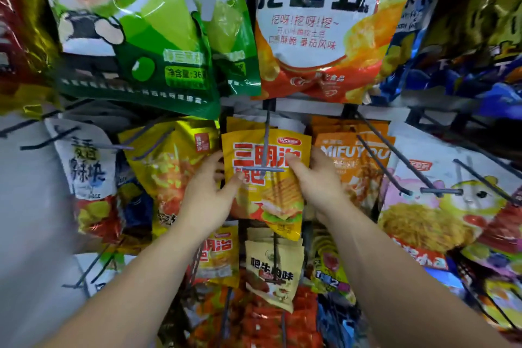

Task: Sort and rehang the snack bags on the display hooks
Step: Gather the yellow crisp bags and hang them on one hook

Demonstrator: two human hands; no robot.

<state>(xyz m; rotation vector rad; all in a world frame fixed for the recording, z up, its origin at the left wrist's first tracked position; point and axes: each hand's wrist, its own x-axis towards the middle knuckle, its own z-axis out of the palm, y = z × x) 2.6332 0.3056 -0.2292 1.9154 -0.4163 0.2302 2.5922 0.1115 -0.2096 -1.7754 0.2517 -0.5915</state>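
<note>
A yellow sandwich snack bag (271, 195) with red characters hangs in the middle of the rack on a grey display hook (265, 150) whose crossbar tip lies in front of it. My left hand (209, 192) grips the bag's left edge, thumb on its front. On the bag's right edge my right hand (319, 178) pinches it, thumb over the front. More bags of the same kind sit behind it on the hook. A second sandwich bag (219, 257) hangs lower left, partly hidden by my left forearm.
Big green (135, 37) and orange potato-chip bags (324, 22) hang above. An orange MIFUYOU bag (353, 167), a yellow bag (172, 169), a white bag (87, 167) and a beige beef-flavour bag (271, 271) surround the hands. Bare hooks (381, 161) jut out at right and left.
</note>
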